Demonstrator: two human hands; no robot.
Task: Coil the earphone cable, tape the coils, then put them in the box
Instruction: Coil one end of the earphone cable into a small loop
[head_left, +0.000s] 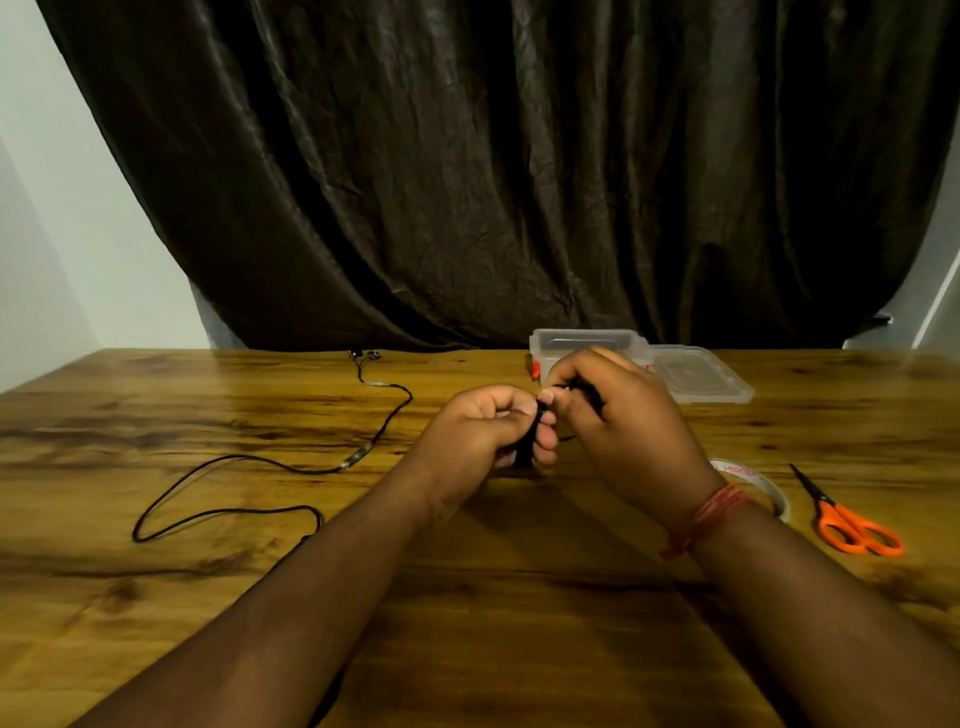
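Pinching a small bundle of thin black earphone cable (527, 441), the left hand (478, 431) and right hand (618, 415) meet above the wooden table (467, 597). The loose remainder snakes leftward to the earbuds (363, 355). A clear plastic box (582, 345) sits open behind the hands.

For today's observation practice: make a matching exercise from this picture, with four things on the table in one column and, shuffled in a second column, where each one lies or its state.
Things:
1. scissors
2. box
3. earbuds
4. tape roll

Places or states:
A. far edge of the table, left of the box
B. partly hidden behind the right wrist
C. open, lid lying beside it on the right
D. nearest the table's right edge, orange handles toward the viewer

Pairs: 1-D, 2-C, 3-A, 4-B
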